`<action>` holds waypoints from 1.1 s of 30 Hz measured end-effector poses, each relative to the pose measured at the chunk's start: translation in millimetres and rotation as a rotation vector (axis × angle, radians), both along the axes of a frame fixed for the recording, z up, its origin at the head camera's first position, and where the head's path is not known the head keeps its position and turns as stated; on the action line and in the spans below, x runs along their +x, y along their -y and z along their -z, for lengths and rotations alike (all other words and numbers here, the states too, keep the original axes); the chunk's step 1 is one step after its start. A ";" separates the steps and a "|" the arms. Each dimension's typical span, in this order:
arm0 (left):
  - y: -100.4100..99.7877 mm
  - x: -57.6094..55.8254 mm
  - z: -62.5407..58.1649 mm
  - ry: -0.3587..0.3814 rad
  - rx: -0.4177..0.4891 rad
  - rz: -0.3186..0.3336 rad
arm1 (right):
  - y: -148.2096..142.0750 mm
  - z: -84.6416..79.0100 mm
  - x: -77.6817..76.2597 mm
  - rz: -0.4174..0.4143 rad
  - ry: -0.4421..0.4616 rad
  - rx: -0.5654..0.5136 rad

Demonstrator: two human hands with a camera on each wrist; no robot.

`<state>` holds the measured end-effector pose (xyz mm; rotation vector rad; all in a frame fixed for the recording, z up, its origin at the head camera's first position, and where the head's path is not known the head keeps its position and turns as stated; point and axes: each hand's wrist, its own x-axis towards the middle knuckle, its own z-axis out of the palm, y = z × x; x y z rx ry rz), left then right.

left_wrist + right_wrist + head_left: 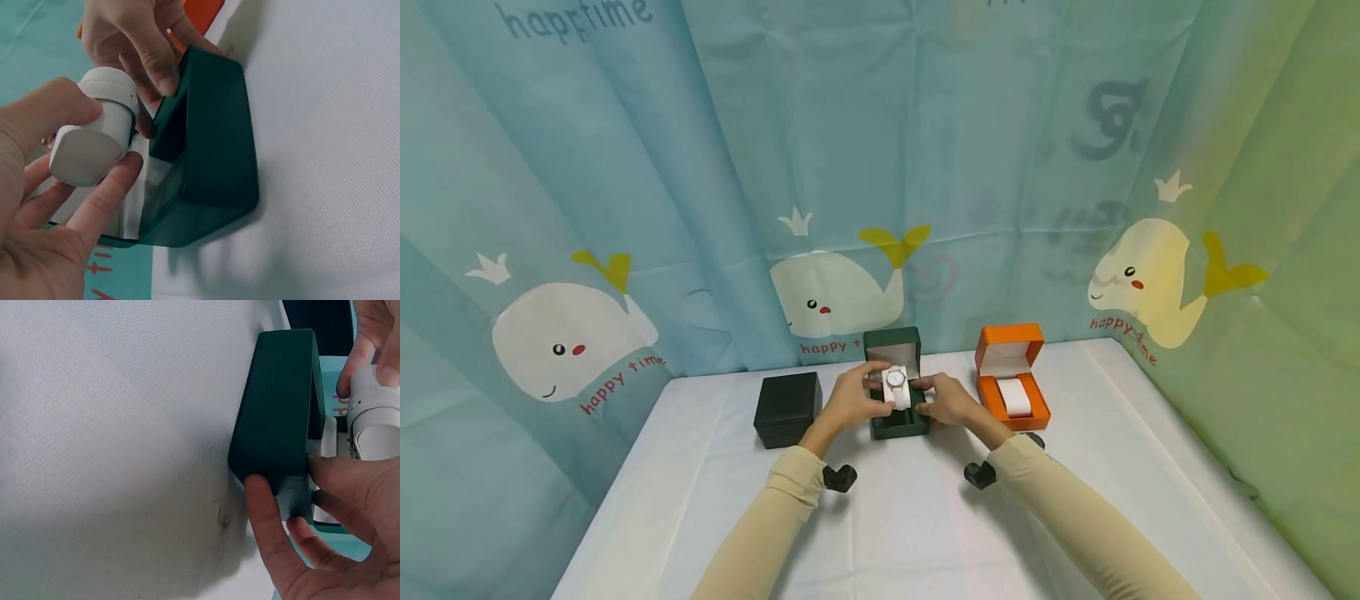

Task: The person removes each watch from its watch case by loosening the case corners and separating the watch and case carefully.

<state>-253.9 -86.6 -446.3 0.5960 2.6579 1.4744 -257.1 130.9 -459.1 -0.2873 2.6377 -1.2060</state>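
Note:
My left hand [852, 400] pinches a white watch cushion [90, 150] between thumb and fingers, with a white-strapped watch [896, 379] wrapped around it. The cushion is held tilted over an opened dark green watch box [901, 430], whose lid [891, 337] stands up at the back. On the box's right side, my right hand [950, 402] grips the wall, fingers outside and thumb at the rim in the right wrist view. Part of the box's interior is hidden behind the cushion and hands.
A closed black box [787, 408] stands left of the green one. To the right is an open orange watch box [1033, 412] with a white cushion [1014, 397] inside. All stand on a white-covered table [902, 517], before a blue whale-print curtain [985, 167].

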 end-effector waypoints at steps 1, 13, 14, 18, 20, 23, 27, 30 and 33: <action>0.4 0.3 0.0 0.008 0.012 -0.001 | 0.2 -0.2 0.0 0.000 0.002 -0.003; 4.9 1.0 0.8 0.109 0.118 0.012 | -0.2 -2.4 -1.7 -0.001 -0.014 -0.016; 5.0 0.9 1.0 0.113 0.117 0.009 | -0.3 -2.3 -1.7 -0.002 -0.015 -0.016; 5.0 0.4 1.8 0.114 0.125 0.016 | -0.2 -2.4 -1.5 -0.002 -0.014 -0.008; 4.9 0.1 2.3 0.117 0.128 0.017 | 0.0 -2.4 -1.4 -0.001 -0.013 0.000; 5.1 0.3 2.4 0.113 0.124 0.018 | -0.1 -2.2 -1.2 -0.003 -0.017 0.012; 5.3 0.6 2.6 0.110 0.117 0.018 | -0.2 -1.4 -0.5 -0.005 -0.027 0.030; 4.9 1.1 1.9 0.113 0.115 0.015 | 0.1 -1.3 -0.5 -0.006 -0.023 0.039; 4.5 1.2 2.0 0.111 0.107 0.013 | 0.0 -2.1 -0.8 -0.007 -0.005 0.034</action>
